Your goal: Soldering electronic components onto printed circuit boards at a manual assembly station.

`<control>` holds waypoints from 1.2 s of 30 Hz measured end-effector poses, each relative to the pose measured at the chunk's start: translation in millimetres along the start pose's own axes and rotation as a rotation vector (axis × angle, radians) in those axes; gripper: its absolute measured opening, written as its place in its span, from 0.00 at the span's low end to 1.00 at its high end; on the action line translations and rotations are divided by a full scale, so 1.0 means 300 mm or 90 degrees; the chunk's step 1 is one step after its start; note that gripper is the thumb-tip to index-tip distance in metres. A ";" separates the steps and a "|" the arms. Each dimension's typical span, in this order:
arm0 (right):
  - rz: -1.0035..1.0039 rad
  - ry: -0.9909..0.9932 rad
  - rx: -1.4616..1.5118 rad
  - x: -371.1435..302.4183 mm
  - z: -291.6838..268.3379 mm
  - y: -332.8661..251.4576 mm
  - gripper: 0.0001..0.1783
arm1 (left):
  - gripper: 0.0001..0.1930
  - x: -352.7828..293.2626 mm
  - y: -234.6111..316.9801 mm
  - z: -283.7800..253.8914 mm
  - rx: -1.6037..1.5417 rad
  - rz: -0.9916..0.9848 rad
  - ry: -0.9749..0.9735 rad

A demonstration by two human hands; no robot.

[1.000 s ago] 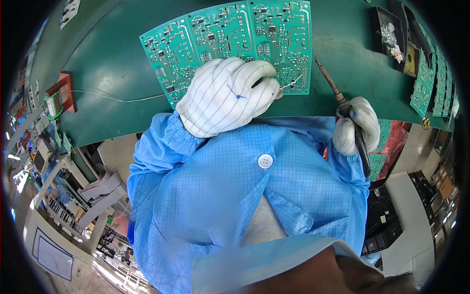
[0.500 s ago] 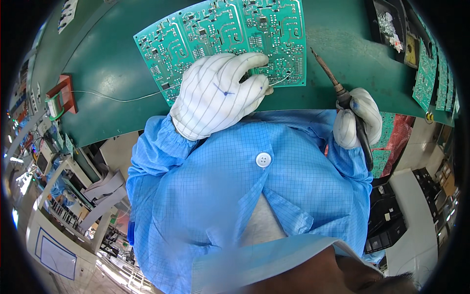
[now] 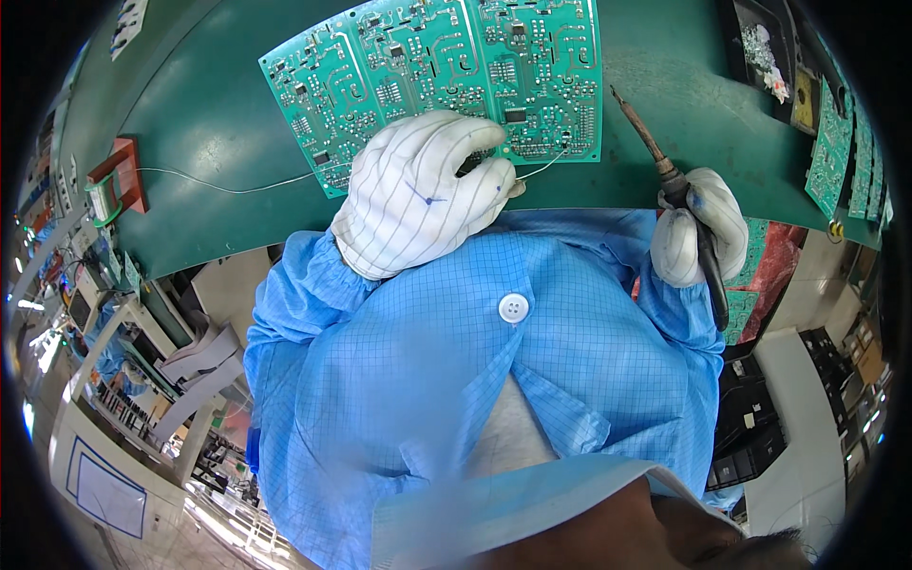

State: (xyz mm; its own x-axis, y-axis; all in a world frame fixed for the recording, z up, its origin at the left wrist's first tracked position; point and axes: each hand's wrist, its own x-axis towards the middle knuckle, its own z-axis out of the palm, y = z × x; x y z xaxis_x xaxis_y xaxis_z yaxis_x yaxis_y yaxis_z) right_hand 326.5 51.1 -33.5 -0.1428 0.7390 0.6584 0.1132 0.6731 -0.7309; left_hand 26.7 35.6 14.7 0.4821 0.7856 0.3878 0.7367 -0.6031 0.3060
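Note:
My left hand [image 3: 418,195], in a white striped glove, lies over the near edge of a green circuit board panel [image 3: 418,57]. Its thumb and fingers are closed on thin solder wire [image 3: 543,169], whose free end reaches the board's near right part. In my right hand [image 3: 703,228], also gloved, is a soldering iron [image 3: 655,152] with a dark handle. The iron's tip points up and away, just right of the board and apart from it. Part of the panel is hidden under my left hand.
The wire runs left to a solder spool [image 3: 103,204] on a red-brown stand [image 3: 128,179]. A black tray [image 3: 755,47] with scraps stands at the far right, near more circuit boards [image 3: 828,152]. Boards on red wrap [image 3: 774,271] lie below the green table's [image 3: 218,114] edge.
My left hand has drawn back slightly toward me and left over the panel, uncovering a dark chip. The soldering iron stays nearly in place beside the board.

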 end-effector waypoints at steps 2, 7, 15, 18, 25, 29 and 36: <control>0.002 0.002 0.005 0.007 0.005 -0.007 0.18 | 0.12 -0.005 0.000 0.004 0.000 0.006 0.016; 0.061 -0.070 0.077 0.096 -0.025 -0.039 0.16 | 0.12 -0.008 0.006 0.007 -0.019 -0.018 0.005; 0.067 -0.244 0.085 0.265 -0.055 -0.044 0.13 | 0.12 -0.002 0.010 0.019 0.022 -0.016 0.031; 0.076 -0.272 0.085 0.291 -0.043 -0.045 0.13 | 0.11 -0.004 0.012 0.021 0.036 -0.011 0.042; 0.080 -0.327 0.083 0.322 -0.041 -0.031 0.12 | 0.12 -0.007 0.012 0.024 0.016 -0.027 0.039; 0.095 -0.344 0.072 0.331 -0.044 -0.035 0.13 | 0.12 -0.009 0.009 0.024 0.019 -0.022 0.039; 0.115 -0.376 0.058 0.353 -0.050 -0.032 0.12 | 0.12 -0.011 0.006 0.032 0.026 -0.011 0.054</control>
State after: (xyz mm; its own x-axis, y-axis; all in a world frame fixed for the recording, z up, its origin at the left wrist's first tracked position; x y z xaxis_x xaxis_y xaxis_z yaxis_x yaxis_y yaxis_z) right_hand 325.0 123.3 45.9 -0.6522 0.6817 0.3316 0.1059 0.5150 -0.8506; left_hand 30.9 33.3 5.7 0.4288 0.7803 0.4552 0.7639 -0.5822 0.2783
